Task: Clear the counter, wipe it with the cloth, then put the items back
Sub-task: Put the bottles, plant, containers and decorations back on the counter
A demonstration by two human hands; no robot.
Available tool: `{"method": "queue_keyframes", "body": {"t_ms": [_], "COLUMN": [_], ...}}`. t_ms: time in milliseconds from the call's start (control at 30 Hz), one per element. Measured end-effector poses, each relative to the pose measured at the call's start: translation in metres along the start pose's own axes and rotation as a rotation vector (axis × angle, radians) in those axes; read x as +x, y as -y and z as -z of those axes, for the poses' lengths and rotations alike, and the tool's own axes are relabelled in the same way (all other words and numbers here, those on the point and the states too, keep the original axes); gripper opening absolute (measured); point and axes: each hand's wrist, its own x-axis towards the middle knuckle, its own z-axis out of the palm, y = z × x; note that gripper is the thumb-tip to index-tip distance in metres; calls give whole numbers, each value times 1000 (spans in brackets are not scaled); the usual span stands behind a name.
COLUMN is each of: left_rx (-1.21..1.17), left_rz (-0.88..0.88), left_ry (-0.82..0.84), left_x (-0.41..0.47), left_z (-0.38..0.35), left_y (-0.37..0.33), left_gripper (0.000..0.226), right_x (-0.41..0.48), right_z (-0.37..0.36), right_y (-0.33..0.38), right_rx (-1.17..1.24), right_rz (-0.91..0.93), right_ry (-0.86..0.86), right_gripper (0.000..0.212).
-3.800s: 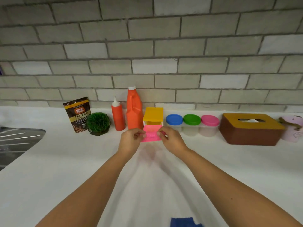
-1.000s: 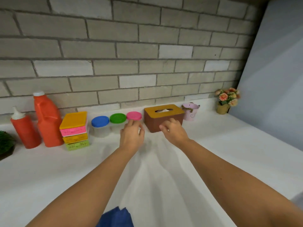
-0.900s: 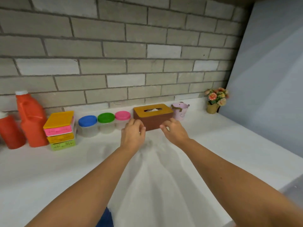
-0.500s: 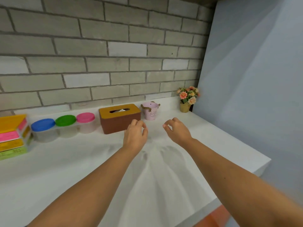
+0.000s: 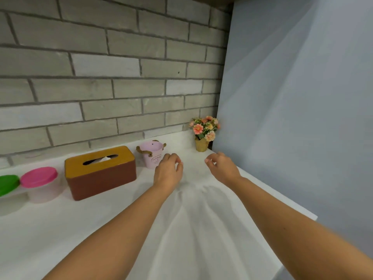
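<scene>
Both my hands hover empty over the white counter (image 5: pixel 60 229) near its right end. My left hand (image 5: pixel 168 171) has loosely curled fingers just right of a small pink bucket (image 5: pixel 151 154). My right hand (image 5: pixel 222 167) is relaxed, below and right of a flower pot (image 5: pixel 204 134) in the corner. A brown tissue box (image 5: pixel 101 172) with a yellow lid stands left of the bucket. At the far left are a jar with a pink lid (image 5: pixel 40 182) and one with a green lid (image 5: pixel 8 184). The cloth is out of view.
A grey brick wall (image 5: pixel 101 77) runs behind the items. A pale blue-grey panel (image 5: pixel 292 98) closes off the right side. The counter's right edge (image 5: pixel 298 207) drops off beside my right forearm.
My view and both hands have swept right along the counter, from the coloured stacked boxes past the jars and tissue box to the bucket and flower pot. The blue cloth has left view.
</scene>
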Motion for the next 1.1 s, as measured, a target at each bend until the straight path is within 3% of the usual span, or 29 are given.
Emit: {"method": "queue_keyframes", "body": {"t_ms": [400, 867, 1100], "left_rx": [-18, -94, -165], "left_rz": [64, 322, 433], "left_ry": [34, -43, -78], "left_x": [61, 126, 148], "left_z": [-64, -155, -185], "left_y": [-4, -20, -18], "left_gripper": [14, 15, 28], "right_x": [77, 188, 227], "right_z": [-8, -43, -61], "right_y": [-69, -152, -176], "right_rx": [5, 96, 195], "right_rz": [-47, -51, -54], "right_ry": [68, 253, 286], "right_gripper": [34, 33, 52]}}
